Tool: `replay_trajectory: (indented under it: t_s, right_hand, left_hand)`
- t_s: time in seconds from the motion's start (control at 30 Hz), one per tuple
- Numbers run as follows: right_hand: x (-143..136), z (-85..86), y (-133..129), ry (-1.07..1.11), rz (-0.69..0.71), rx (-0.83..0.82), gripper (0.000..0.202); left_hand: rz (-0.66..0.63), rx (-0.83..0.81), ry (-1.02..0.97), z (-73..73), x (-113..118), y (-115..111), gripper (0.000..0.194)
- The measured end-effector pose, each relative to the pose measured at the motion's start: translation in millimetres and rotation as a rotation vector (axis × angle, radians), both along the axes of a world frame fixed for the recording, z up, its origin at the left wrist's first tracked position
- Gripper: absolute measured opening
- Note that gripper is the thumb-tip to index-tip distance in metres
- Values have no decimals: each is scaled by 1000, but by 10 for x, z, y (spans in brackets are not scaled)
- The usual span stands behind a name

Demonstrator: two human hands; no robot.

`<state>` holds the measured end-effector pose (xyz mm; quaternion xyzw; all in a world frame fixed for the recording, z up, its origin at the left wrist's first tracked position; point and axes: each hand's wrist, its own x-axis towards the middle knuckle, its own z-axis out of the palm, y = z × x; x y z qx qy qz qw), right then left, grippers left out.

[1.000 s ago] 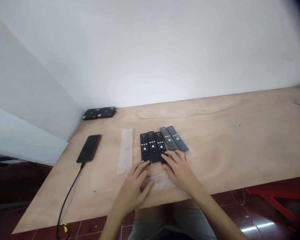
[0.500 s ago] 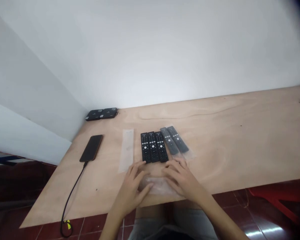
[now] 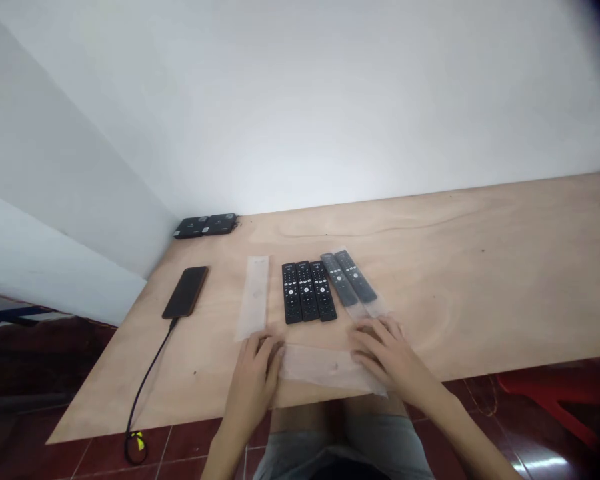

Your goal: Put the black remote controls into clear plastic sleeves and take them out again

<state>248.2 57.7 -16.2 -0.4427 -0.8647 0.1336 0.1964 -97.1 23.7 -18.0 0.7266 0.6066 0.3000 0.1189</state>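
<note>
head view, left to right: a black phone (image 3: 186, 292) lies near the desk's (image 3: 480, 280) left edge with its cable (image 3: 147, 380) trailing off the front, and two dark boxes (image 3: 206, 225) sit at the back against the wall. an empty clear sleeve (image 3: 254, 297) lies flat beside three bare black remotes (image 3: 309, 292) set side by side, then two sleeved remotes (image 3: 349, 279) angled just to their right. half a second ago both hands were close together at the near ends of the remotes; now they have spread apart, and the clear plastic bag (image 3: 325, 367) between them is stretched out flat along the desk's front edge. that reads as the bag being smoothed or opened out. the left hand (image 3: 257, 373) rests fingers-down on the bag's left end, flat rather than clamped. the right hand (image 3: 387, 353) presses its right end the same way, fingers loosely spread. the bag looks thin, cloudy-transparent, long and narrow, lightly wrinkled, with nothing inside it as far as i can tell.
</note>
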Motion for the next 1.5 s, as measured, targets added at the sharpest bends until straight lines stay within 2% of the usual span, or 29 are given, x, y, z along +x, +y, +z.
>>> replay_trajectory:
  t_s: [0.17, 0.33, 0.4, 0.47, 0.53, 0.6, 0.67, 0.8, 0.93, 1.0, 1.07, 1.17, 1.27, 1.37, 1.5]
  right_hand:
    - [62, 64, -14, 34, -22, -56, 34]
    - [-116, 284, 12, 210, 53, -282, 44]
    - [-221, 351, 42, 282, 92, -363, 37]
    - [-316, 374, 75, 345, 138, -473, 20]
    - [-391, 349, 101, 434, 134, -577, 18]
    - [-459, 289, 117, 567, 50, -634, 21]
    - [-537, 217, 123, 739, -68, -650, 23]
    - [-746, 119, 117, 988, -184, -692, 36]
    - [-921, 95, 100, 1041, -182, -716, 41]
    - [-943, 79, 85, 1054, -157, -714, 40]
    - [-913, 51, 60, 1020, -145, -693, 38]
    - [-807, 6, 5, 893, -149, -636, 35]
    - [-709, -5, -44, 830, -125, -634, 32]
    - [-672, 17, -58, 849, -129, -652, 31]
    - [-682, 40, -45, 888, -131, -663, 29]
  left_hand:
    - [-7, -82, -150, 38, 27, 37, 20]
    - [-49, -226, -321, 262, 38, 81, 23]
    - [-110, -258, -321, 369, 38, 97, 25]
    - [-139, -245, -337, 424, 56, 100, 22]
    - [-66, -142, -404, 396, 113, 85, 20]
    - [97, 11, -530, 295, 216, 55, 36]
    - [223, 74, -678, 169, 356, 18, 47]
    - [170, -122, -842, 19, 636, -42, 56]
    - [169, -318, -998, 38, 730, -42, 45]
    - [212, -297, -1011, 85, 646, 4, 45]
    - [256, -236, -958, 155, 457, 106, 47]
    - [253, -174, -825, 290, 29, 388, 47]
    - [245, -140, -685, 391, -422, 772, 57]
    - [260, -149, -525, 388, -735, 1118, 61]
    - [327, -102, -385, 249, -878, 1343, 53]
